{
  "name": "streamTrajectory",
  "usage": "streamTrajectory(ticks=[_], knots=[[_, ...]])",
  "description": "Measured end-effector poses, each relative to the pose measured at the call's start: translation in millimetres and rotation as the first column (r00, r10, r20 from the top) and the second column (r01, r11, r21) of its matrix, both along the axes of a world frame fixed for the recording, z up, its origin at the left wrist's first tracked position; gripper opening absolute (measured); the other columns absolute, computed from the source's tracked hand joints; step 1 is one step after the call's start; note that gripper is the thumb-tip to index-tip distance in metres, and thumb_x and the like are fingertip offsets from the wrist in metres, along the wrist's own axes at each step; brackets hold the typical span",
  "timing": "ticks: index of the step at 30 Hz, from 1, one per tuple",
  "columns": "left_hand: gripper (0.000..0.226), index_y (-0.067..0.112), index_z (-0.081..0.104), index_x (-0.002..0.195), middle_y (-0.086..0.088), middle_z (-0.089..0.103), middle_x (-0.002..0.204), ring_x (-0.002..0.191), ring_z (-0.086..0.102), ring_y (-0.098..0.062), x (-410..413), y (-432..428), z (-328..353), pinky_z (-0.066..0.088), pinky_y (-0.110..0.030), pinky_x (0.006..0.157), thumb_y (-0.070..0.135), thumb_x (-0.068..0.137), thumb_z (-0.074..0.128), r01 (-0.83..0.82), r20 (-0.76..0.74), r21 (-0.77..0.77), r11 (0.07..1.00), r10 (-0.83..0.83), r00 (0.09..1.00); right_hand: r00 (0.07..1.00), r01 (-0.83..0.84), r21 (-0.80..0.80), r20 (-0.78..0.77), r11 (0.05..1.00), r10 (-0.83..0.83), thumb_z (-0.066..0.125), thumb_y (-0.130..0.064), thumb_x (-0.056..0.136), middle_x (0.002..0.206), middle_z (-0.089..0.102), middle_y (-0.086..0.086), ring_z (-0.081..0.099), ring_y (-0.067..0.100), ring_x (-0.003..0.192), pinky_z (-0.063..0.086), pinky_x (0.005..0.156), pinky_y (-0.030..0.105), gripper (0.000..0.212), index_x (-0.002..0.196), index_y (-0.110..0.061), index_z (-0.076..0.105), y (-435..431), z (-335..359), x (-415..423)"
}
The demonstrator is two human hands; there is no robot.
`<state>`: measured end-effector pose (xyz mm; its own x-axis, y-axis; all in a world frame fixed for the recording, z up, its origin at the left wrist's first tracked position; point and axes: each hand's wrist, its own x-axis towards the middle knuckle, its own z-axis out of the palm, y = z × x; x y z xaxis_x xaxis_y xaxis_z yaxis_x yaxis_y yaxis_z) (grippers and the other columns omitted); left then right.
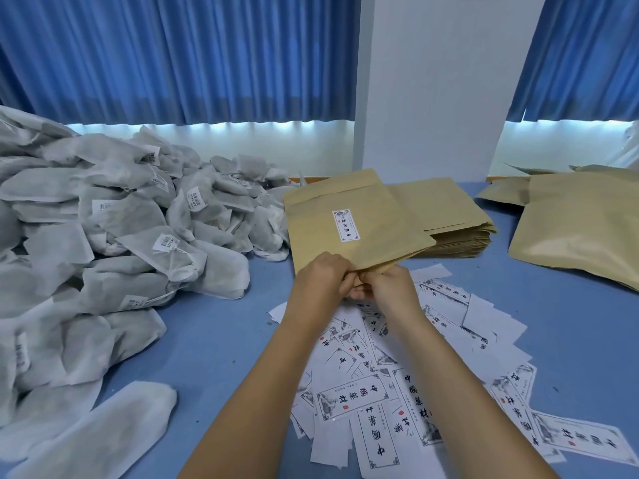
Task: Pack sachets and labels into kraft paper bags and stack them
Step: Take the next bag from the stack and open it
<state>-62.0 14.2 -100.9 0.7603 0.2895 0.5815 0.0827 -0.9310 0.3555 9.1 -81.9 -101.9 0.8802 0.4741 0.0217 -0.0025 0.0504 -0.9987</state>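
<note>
A kraft paper bag (356,223) with a white label stuck on its face lies tilted at the table's middle. My left hand (323,280) and my right hand (389,288) meet at its near edge, and both pinch that edge with curled fingers. A large heap of grey-white sachets (114,229) fills the left side. Loose printed labels (397,385) are scattered under my forearms. A stack of flat kraft bags (453,219) lies behind the held bag.
More kraft bags (581,236), puffed up, lie at the right on the blue table (214,340). One sachet (103,433) sits apart at the front left. A white pillar (432,84) and blue curtains stand behind the table.
</note>
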Motion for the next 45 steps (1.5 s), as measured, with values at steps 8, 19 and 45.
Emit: streamTrajectory(ticks=[8, 19, 45], knots=[[0.005, 0.006, 0.057, 0.087, -0.006, 0.057, 0.078, 0.071, 0.050, -0.023, -1, 2, 0, 0.036, -0.032, 0.059, 0.011, 0.086, 0.058, -0.109, 0.128, -0.243, 0.964, 0.143, 0.981, 0.983, 0.062, -0.151, 0.180, 0.987, -0.035, 0.046, 0.002, 0.088, 0.079, 0.073, 0.014, 0.072, 0.028, 0.068, 0.059, 0.071, 0.040, 0.021, 0.083, 0.002, 0.067, 5, -5, -9], [0.033, -0.002, 0.070, 0.094, -0.017, 0.063, 0.112, 0.070, 0.066, -0.033, -17, -11, 23, 0.044, -0.030, 0.048, -0.019, 0.067, 0.061, 0.004, 0.244, 0.154, 0.988, -0.042, 0.969, 0.988, 0.095, -0.002, -0.120, 0.995, -0.094, 0.038, 0.003, 0.088, 0.059, 0.063, 0.014, 0.053, 0.020, 0.036, 0.041, 0.036, 0.022, 0.026, 0.097, -0.003, 0.061, 3, -5, -1], [0.049, 0.018, 0.055, 0.118, -0.014, 0.017, 0.145, 0.127, 0.025, -0.042, -50, 118, -19, 0.042, -0.055, 0.089, 0.035, 0.077, 0.075, -0.882, -0.320, -0.177, 0.437, 0.822, 0.472, 0.891, 0.229, 0.306, -0.448, 0.924, -0.073, 0.030, 0.009, 0.094, 0.062, 0.037, 0.003, 0.032, 0.011, 0.044, 0.022, 0.036, 0.018, 0.029, 0.075, -0.008, 0.045, -12, 3, 7]])
